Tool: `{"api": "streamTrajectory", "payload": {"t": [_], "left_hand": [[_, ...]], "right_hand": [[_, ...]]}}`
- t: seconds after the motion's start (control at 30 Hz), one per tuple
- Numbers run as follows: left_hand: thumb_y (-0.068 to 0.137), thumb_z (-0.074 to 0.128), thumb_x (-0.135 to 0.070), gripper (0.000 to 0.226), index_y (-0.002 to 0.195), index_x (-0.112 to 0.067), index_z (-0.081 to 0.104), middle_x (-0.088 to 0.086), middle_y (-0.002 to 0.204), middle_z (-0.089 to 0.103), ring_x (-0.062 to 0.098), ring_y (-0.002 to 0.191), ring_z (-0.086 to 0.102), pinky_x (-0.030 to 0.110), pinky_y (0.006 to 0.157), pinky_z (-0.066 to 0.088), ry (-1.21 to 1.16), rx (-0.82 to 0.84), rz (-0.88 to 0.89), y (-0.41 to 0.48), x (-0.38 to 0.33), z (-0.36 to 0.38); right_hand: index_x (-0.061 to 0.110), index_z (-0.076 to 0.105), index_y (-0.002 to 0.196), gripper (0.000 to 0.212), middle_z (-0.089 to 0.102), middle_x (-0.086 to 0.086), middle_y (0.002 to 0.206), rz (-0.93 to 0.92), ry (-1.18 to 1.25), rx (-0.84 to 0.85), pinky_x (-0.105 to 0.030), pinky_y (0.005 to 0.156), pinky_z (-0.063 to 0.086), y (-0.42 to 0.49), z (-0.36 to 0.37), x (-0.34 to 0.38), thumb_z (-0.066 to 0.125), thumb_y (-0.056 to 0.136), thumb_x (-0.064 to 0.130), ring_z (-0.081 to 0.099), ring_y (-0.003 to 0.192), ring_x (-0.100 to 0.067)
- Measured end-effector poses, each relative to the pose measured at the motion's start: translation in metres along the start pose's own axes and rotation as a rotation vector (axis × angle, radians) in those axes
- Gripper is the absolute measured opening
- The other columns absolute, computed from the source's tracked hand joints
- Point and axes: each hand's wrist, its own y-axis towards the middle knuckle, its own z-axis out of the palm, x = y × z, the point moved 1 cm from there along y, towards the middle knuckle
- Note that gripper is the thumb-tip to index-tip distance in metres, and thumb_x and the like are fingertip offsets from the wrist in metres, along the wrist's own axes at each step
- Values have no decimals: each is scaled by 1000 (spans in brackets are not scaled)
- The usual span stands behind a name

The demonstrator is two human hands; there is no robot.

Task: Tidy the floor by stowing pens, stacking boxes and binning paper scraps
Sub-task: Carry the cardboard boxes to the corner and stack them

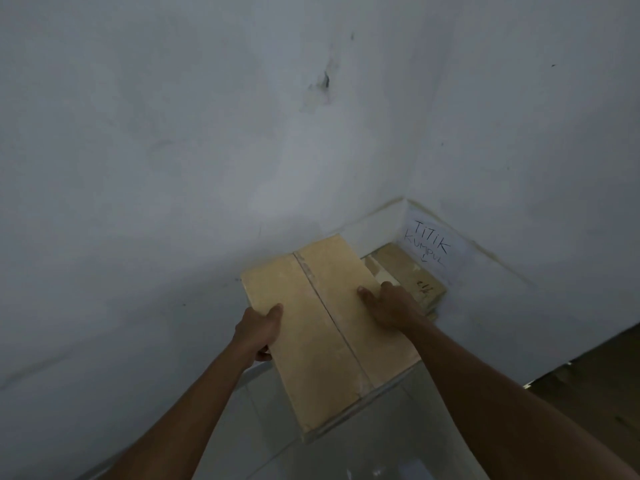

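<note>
A large tan cardboard box point(325, 327) with a taped seam down its top is held above the floor, close to a room corner. My left hand point(258, 332) grips its left edge, thumb on top and fingers curled beneath. My right hand point(389, 304) grips the right edge, thumb on the top face. A smaller cardboard box point(407, 271) with dark scribbles lies on the floor in the corner, partly hidden behind the held box and my right hand.
A white paper sign point(429, 245) with handwritten words is stuck low on the right wall above the corner box. Grey-white walls point(207, 168) meet at the corner. Pale floor tiles point(346, 455) lie below; a dark brown area point(595, 382) shows at the right.
</note>
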Motion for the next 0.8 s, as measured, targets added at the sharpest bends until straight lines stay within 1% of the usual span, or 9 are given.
{"api": "streamTrajectory", "payload": {"t": [0.17,0.27,0.37,0.57,0.67,0.73,0.8], "left_hand": [[90,52,-52,58,128,-8,46,17,113,62,35,92,63,42,72,57,-28,-24,-39,12,-33,54],[91,52,-50,58,129,-7,44,18,114,61,36,94,63,43,74,56,-33,-43,-56,17,-47,75],[91,53,-48,59,132,-7,42,18,118,59,36,95,63,41,71,55,-69,-46,-65,24,-56,96],[91,54,-48,59,133,-8,43,18,119,60,36,97,63,44,74,57,-83,-23,-84,49,-73,122],[90,55,-49,61,134,-9,40,17,120,58,36,97,63,41,69,56,-80,-20,-82,69,-81,131],[90,55,-49,62,135,-10,38,16,121,57,34,95,63,36,61,54,-92,-5,-81,86,-87,135],[89,55,-50,61,134,-12,39,15,121,57,33,94,63,32,56,52,-84,18,-76,104,-92,139]], "right_hand": [[3,46,130,82,55,-20,130,1,-32,25,-38,90,43,41,-24,-43,29,89,72,55,116,-34],[3,46,130,84,54,-20,130,7,0,47,-40,92,44,58,-32,-58,31,88,73,54,117,-35],[3,46,129,83,55,-20,130,7,44,62,-42,92,45,74,-39,-74,33,87,74,55,116,-36],[3,46,128,81,56,-19,128,11,40,84,-42,92,47,109,-44,-93,32,88,72,56,113,-35],[0,45,130,77,55,-21,129,19,36,97,-41,94,46,128,-44,-97,32,92,66,56,115,-35],[-1,46,128,72,56,-22,127,23,35,108,-40,94,47,142,-43,-99,31,95,61,56,114,-35],[-1,46,127,68,55,-22,128,52,54,112,-41,94,46,154,-42,-100,32,97,58,55,116,-35]]}}
